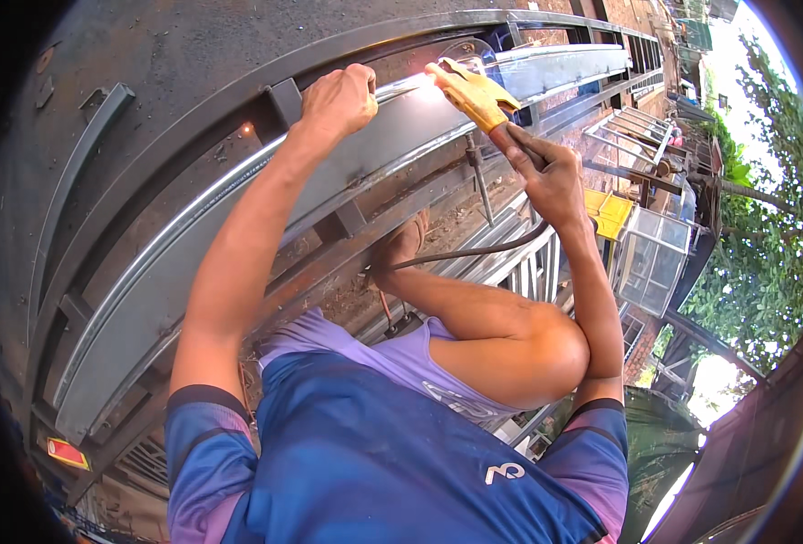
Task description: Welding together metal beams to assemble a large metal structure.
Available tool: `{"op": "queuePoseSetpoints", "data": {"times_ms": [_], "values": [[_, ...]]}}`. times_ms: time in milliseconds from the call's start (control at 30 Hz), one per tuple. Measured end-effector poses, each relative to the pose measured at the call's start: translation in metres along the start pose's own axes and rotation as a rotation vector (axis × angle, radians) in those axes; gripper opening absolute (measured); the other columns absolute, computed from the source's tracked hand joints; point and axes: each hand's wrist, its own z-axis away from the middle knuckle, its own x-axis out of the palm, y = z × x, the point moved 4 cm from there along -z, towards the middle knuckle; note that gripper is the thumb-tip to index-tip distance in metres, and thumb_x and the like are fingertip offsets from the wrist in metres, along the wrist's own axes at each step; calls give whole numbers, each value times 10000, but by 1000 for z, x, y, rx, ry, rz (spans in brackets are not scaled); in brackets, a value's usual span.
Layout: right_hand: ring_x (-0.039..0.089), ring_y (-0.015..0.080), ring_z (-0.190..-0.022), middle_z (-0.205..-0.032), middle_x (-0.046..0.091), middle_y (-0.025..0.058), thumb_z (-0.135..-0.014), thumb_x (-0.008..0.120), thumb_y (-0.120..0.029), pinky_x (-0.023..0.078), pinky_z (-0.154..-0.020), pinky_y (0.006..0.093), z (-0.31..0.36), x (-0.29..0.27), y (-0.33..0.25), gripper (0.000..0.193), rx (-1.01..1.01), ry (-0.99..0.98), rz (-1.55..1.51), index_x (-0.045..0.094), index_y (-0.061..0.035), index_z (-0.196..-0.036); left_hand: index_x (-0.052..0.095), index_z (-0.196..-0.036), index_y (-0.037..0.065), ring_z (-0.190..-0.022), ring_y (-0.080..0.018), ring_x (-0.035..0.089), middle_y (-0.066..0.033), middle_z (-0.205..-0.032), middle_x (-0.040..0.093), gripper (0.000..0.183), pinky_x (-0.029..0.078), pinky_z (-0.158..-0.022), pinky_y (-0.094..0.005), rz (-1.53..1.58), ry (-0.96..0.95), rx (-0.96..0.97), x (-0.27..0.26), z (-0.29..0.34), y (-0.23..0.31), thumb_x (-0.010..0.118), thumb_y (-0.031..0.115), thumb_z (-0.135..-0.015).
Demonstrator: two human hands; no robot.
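Observation:
My right hand (554, 177) grips the handle of a yellow welding electrode holder (474, 95), its jaws pointing away and to the left. A bright glow at its tip lies against the upper edge of a long grey steel panel (143, 304). Just left of the glow, my left hand (340, 104) is closed in a fist above that same edge. Whether its curled fingers grip anything is hidden. The panel lies along a dark steel frame (129, 208) with short crosspieces. A dark cable (474, 254) hangs from near my right wrist toward my lower leg.
A loose steel bar (79, 186) lies on the ground at left. A red and yellow piece (68, 452) sits by the panel's near end. Metal lengths (510, 245) lie beside my bent leg (510, 354). A yellow box (608, 213) and a glazed frame (653, 254) stand at right.

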Motion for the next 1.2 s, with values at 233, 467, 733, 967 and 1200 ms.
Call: {"op": "queuePoseSetpoints", "data": {"times_ms": [233,467,733,967,1200], "values": [[698,168,-723,-856,688,216,-869,677,-196,511,-675,305,-1,2,4,301,-124,101,-77,677,-96,-1152,656,-967,43,-933,-408,636,-239,-902,669,226,502,-791,-453,74,55,86,3,4,-9,557,168,-808],[654,115,-769,-881,714,176,-866,692,-230,503,-724,277,-1,-9,6,334,-33,84,-131,674,-61,-1153,669,-969,76,-887,-395,650,-218,-873,678,229,512,-795,-451,94,150,116,5,-5,-13,544,185,-811],[478,37,-567,-696,608,-4,-888,658,-234,407,-537,226,-2,-9,2,367,-22,63,-182,653,-47,-1203,656,-829,68,-901,-389,637,-197,-867,675,169,490,-778,-464,16,103,65,-3,-10,-6,535,161,-757],[469,46,-559,-676,589,0,-886,645,-232,413,-538,237,0,-10,-6,363,-21,61,-162,656,-45,-1197,655,-829,54,-894,-397,633,-204,-883,673,178,484,-787,-472,16,33,5,-7,-9,-4,528,141,-739],[519,65,-616,-722,640,33,-887,641,-235,457,-608,252,-2,-8,-7,353,-9,41,-134,662,-41,-1182,659,-844,57,-906,-397,632,-206,-901,674,174,485,-791,-468,-12,33,-2,-7,-8,-4,537,139,-752]]}}
